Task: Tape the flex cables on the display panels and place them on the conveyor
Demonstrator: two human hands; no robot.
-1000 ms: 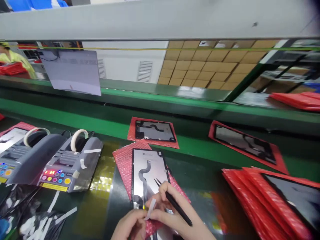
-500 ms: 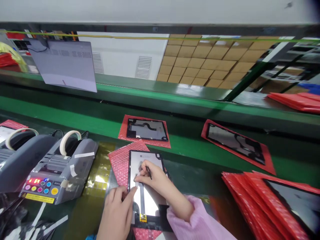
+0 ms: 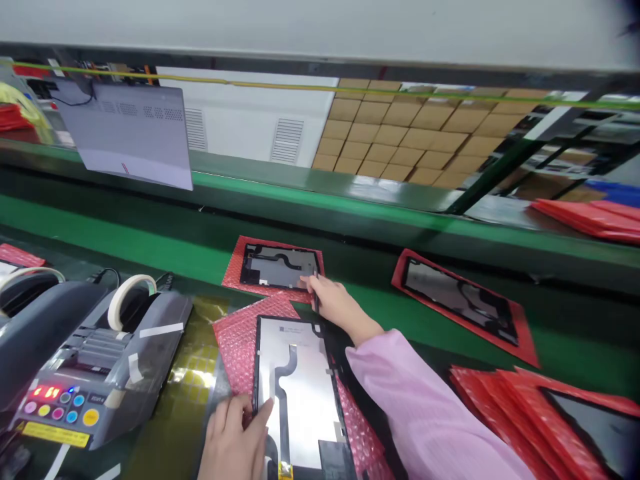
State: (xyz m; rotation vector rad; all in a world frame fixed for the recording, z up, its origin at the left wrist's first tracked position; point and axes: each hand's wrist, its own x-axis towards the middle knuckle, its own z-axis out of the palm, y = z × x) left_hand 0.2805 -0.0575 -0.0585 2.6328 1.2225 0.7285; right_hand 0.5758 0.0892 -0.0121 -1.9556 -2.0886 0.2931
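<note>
Steadiness matters most: with the near panel (image 3: pixel 310 407) as our dial's centre, flat on red wrap (image 3: pixel 235 347), we do well to reach lightly over the far panel (image 3: pixel 270 271), just before twelve. Our left hand (image 3: pixel 234 440) rests on the near one's left edge, thumb just beside the ribbon (image 3: pixel 283 423); whether it grips, we cannot tell. Our right hand (image 3: pixel 336 307) is closed round dark tweezers (image 3: pixel 316 302), best kept off the surface. We count two dispensers (image 3: pixel 97 350) at nine, four clear panels (including the belt panel (image 3: pixel 450 295) at two and stack panel (image 3: pixel 593 423) at three), two tape rolls (image 3: pixel 117 312), one tweezers.
</note>
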